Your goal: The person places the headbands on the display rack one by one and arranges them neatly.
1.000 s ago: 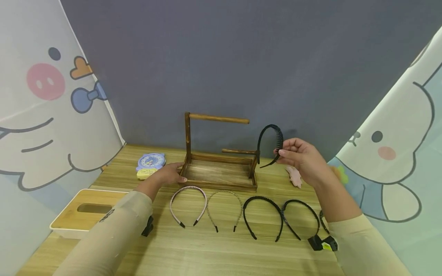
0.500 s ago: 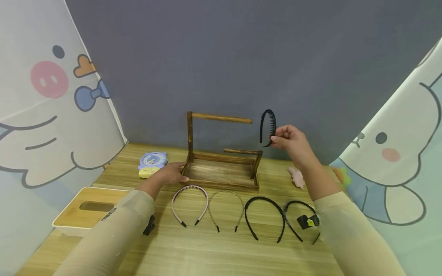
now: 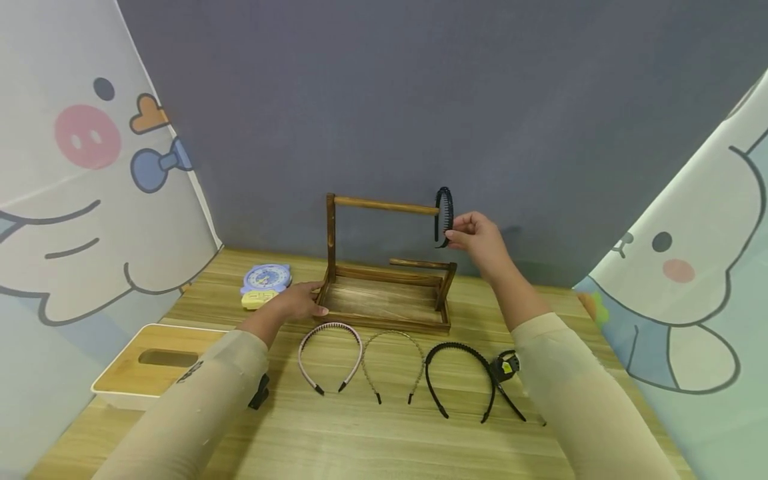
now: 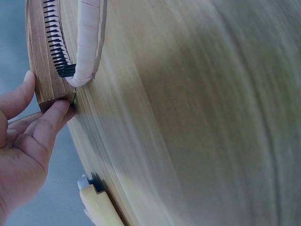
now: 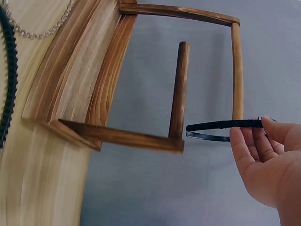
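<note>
A brown wooden rack (image 3: 384, 323) has a shallow tray, a long upper bar (image 3: 384, 205) and a short lower bar (image 3: 414, 263). My left hand (image 3: 294, 303) grips the tray's left end; the left wrist view shows thumb and fingers about its corner (image 4: 57, 100). My right hand (image 3: 480, 243) pinches a black toothed headband (image 3: 450, 213) by its lower part. The headband hangs upright at the free right tip of the upper bar, overlapping that tip in the head view. From the right wrist, the headband (image 5: 211, 125) appears edge-on, crossing the bar's end.
In front of the rack lie a pale pink headband (image 3: 329, 327), a thin beaded one (image 3: 390, 333) and a black one (image 3: 457, 345). Further right, another black headband (image 3: 513, 403) is partly hidden by my right arm. At left are a tissue box (image 3: 120, 370) and a blue toy clock (image 3: 266, 277).
My right hand has raised the black toothed headband and carried it left, from beside the lower bar to the upper bar's tip. My left hand stays on the tray.
</note>
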A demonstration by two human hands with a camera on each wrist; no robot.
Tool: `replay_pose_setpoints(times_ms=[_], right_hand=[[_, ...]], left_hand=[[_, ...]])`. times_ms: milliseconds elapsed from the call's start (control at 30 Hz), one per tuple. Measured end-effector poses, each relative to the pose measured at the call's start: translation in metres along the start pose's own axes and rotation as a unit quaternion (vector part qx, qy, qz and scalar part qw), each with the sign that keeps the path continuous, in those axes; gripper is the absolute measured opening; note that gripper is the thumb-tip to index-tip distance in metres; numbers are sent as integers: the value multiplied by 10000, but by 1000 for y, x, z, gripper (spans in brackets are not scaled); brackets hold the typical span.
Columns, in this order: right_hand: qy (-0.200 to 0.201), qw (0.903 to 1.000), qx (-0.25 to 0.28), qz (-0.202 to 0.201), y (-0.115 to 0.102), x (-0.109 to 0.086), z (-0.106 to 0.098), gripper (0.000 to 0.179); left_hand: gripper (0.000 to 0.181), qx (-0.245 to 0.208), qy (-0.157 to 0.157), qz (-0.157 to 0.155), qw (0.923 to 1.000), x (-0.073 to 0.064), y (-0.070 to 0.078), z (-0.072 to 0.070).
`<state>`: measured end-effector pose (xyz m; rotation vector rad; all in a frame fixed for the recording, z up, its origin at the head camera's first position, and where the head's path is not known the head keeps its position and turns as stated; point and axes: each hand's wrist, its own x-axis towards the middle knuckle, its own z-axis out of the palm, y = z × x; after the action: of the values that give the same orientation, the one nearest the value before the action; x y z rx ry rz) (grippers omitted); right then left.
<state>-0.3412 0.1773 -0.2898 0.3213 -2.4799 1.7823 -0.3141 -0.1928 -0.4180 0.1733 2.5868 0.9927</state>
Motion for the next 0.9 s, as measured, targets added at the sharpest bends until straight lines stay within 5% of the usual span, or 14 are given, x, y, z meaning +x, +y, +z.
replay_pose_setpoints(times_ms=[533, 900], right_hand=[[-208, 9997, 120, -32, -5, 17, 53, 25], [-460, 9985, -268, -90, -10, 24, 91, 22]], left_hand=[[82, 110, 6, -4, 9999, 1, 0, 1], [82, 116, 48, -25, 9999, 3, -2, 0]])
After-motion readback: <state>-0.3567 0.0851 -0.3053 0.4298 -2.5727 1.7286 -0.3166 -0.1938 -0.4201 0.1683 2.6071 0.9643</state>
